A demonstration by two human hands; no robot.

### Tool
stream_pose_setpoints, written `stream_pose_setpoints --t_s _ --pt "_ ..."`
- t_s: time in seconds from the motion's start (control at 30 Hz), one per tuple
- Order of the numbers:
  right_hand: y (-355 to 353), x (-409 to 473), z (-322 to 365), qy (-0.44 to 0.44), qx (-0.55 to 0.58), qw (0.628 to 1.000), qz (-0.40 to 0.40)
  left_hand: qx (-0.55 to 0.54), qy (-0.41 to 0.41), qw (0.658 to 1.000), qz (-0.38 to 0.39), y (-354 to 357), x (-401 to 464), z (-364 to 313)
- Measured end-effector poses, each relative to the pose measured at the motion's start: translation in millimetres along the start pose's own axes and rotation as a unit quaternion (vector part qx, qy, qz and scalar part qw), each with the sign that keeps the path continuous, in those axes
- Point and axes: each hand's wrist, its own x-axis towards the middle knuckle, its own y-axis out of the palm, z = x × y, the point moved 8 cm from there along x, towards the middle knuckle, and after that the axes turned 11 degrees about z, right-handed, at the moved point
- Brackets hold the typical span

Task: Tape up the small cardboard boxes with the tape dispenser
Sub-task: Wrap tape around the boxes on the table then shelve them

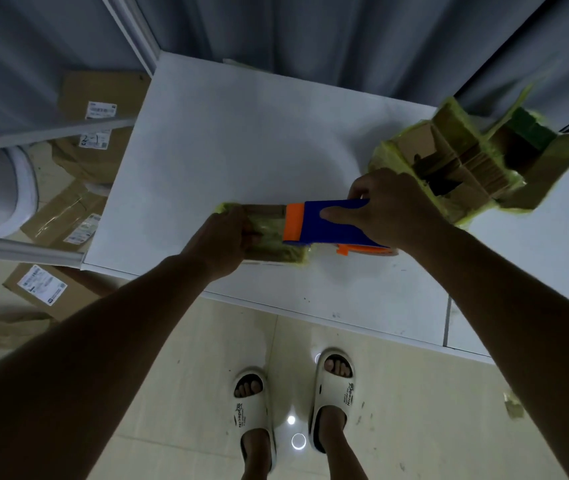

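While the right hand (pixel 392 211) wraps its fingers and thumb around the blue and orange tape dispenser (pixel 321 223) in the middle of the frame, the left hand (pixel 226 237) grips the left end of a small cardboard box (pixel 269 233) that's already covered in yellowish tape. The dispenser's orange front edge sits right on top of that box, so the two are touching. Both sit near the front edge of a white table (pixel 241 133). Over at the right side of the frame there's a pile of other small boxes (pixel 459 161), also wrapped in the same yellow-green tape, resting on the table just past the right hand. Left side of the frame, down on the floor, a few brown parcels (pixel 68 216) with white shipping labels lie scattered. At the bottom middle you can see the person's feet in white slippers (pixel 253 414) on the pale tile floor (pixel 414 410)
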Motion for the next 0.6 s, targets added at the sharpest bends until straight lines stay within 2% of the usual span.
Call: stream_pose_setpoints --t_s 0.17,0.27,0.33,0.43,0.6 --pt "-2 -10 -5 0.005 -0.014 1.000 -0.014 0.077 -0.017 0.997 -0.007 -1 -2 -11" --pt "-1 -8 -3 0.017 -0.032 0.999 -0.028 0.129 0.016 0.991 -0.022 -2 1 -36" --pt "-1 -8 -5 0.023 -0.039 0.998 -0.034 0.078 0.041 0.996 -0.007 6 7 -50" --pt "3 -11 -6 0.028 -0.035 0.998 -0.032 -0.026 0.021 0.999 0.001 11 12 -50" --pt "6 -12 -9 0.028 -0.023 0.999 -0.027 -0.076 0.039 0.996 0.000 14 14 -48"
